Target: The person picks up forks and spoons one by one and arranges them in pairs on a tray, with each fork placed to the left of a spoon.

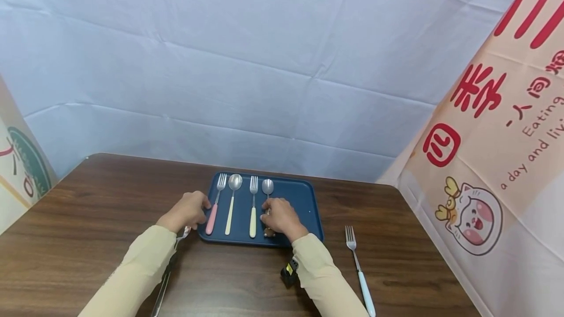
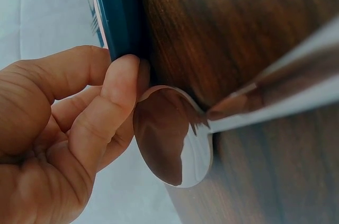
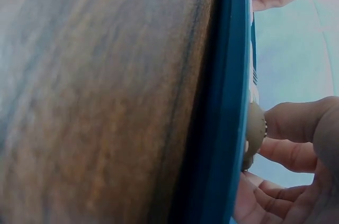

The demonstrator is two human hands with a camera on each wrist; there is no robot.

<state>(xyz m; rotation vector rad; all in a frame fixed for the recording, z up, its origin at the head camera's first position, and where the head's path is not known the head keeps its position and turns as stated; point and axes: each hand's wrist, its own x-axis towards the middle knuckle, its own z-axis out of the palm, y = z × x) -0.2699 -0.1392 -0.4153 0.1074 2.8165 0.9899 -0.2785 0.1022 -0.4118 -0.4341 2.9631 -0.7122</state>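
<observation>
left hand (image 1: 189, 211): pinches blue tray (image 1: 292, 199) by left rim | right hand (image 1: 282, 215): pinches brown-ended spoon (image 1: 267, 187) on tray, right of yellow-handled fork (image 1: 253, 220) | spoon likely light, stiff, slick; handle should grip surer than bowl

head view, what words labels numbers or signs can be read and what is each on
"四", "季", "三": right-hand printed cloth, red
"人间", then "烟" cut off: same cloth
"Eating": same cloth
"a day and livi", cut off: same cloth
Left-hand printed cloth: markings unreadable
Yellow patch on black device: too small to read
</observation>
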